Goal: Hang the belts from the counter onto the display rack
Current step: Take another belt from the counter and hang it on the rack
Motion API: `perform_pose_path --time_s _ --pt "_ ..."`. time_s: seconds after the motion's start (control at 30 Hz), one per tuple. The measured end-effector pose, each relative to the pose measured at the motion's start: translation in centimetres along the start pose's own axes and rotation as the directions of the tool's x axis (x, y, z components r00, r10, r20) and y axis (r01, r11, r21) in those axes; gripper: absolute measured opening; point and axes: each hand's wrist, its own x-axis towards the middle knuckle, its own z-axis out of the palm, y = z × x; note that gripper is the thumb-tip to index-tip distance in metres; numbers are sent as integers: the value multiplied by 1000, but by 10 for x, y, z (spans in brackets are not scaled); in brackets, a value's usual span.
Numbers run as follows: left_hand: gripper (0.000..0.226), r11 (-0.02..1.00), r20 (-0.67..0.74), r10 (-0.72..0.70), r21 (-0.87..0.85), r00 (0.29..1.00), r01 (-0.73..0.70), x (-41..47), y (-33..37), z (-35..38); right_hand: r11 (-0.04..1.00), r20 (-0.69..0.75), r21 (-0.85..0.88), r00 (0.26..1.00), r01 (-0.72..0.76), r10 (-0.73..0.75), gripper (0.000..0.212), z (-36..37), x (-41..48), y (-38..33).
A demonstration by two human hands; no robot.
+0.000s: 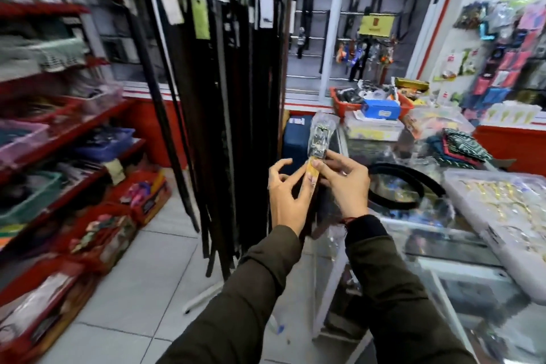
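My right hand [344, 183] pinches a belt [320, 139] just below its buckle, which is wrapped in clear plastic and points upward. A yellow tag hangs from it between my hands. My left hand [286, 192] touches the tag and strap from the left, fingers curled around them. The strap loops in a black coil [396, 186] on the glass counter [461, 248] to the right. The display rack [233, 97], full of dark hanging belts with paper tags, stands just left of my hands.
Red shelves [68, 133] with baskets of goods line the left wall. A red basket [369, 103] and a clear box of small gold items [502, 204] sit on the counter. White tiled floor [141, 281] lies below the rack's foot.
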Motion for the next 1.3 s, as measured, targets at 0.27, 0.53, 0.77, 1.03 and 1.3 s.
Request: perform_pose_path --time_s 0.27,0.53,0.77,1.03,1.3 --pt "25 990 -16 -122 -68 992 120 45 1 -59 936 128 -346 992 64 -21 44 61 9 -13" --pt "25 979 -114 -100 -188 988 77 86 22 -110 998 342 37 938 43 -53 32 108 25 -63" --pt "25 976 -207 60 -193 976 -101 146 64 -157 951 412 310 898 20 -153 32 154 42 -130" --pt "22 959 -296 141 -196 945 -205 217 120 -215 919 399 358 862 165 -311 30 223 62 -217" --pt "27 965 -397 107 -180 912 -191 269 131 -258 942 470 267 826 204 -312 28 277 81 -269"
